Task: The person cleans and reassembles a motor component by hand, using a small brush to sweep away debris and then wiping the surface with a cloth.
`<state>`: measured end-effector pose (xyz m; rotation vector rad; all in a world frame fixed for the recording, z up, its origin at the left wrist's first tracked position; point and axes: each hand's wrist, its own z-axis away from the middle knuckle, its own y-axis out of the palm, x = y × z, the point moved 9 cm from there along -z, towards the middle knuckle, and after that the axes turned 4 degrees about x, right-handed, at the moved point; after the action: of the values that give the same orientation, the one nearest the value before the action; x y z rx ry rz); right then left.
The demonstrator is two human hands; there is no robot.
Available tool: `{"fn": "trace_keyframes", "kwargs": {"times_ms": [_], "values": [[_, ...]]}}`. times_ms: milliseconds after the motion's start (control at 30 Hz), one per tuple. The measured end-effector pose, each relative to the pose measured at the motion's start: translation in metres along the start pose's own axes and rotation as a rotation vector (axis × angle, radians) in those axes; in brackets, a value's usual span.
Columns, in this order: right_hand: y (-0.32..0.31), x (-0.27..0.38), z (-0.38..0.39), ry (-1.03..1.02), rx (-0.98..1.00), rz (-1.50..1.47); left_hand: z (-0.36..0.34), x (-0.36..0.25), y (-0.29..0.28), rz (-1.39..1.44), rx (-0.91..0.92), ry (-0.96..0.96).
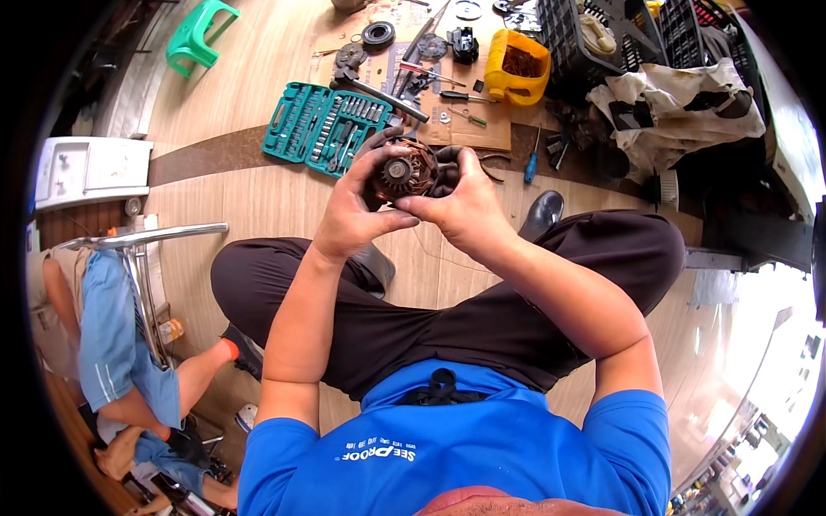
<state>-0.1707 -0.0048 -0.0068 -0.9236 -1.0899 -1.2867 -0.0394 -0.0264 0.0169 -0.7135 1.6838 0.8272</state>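
Between both hands, raised over the floor in front of my knees, is a round motor armature (398, 172) with copper-coloured windings and a toothed ring facing me. My left hand (354, 206) curls round its left side, fingers over the far rim and thumb stretched along the near side. From the right, my right hand (465, 201) grips it, thumb at its lower edge and fingers behind it. Dark grime covers the fingers. Just beyond lies an open green socket set case (297, 123) with several sockets and bits inside.
Cardboard (492, 129) beyond holds several loose metal parts and tools. A cut yellow jug (517, 69) stands near black crates (594, 53). A blue screwdriver (532, 162) lies at right. At far left is a green stool (196, 39); a seated person (120, 331) is at left.
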Motion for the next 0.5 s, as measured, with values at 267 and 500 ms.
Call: {"fn": "trace_keyframes", "kwargs": {"times_ms": [267,500], "values": [[0.002,0.009,0.002,-0.048,-0.004,0.039,0.005,0.034,-0.007,0.632,-0.146,-0.095],[0.001,0.01,0.006,-0.069,0.026,0.001,0.004,0.032,-0.008,0.604,-0.171,-0.09]]}}
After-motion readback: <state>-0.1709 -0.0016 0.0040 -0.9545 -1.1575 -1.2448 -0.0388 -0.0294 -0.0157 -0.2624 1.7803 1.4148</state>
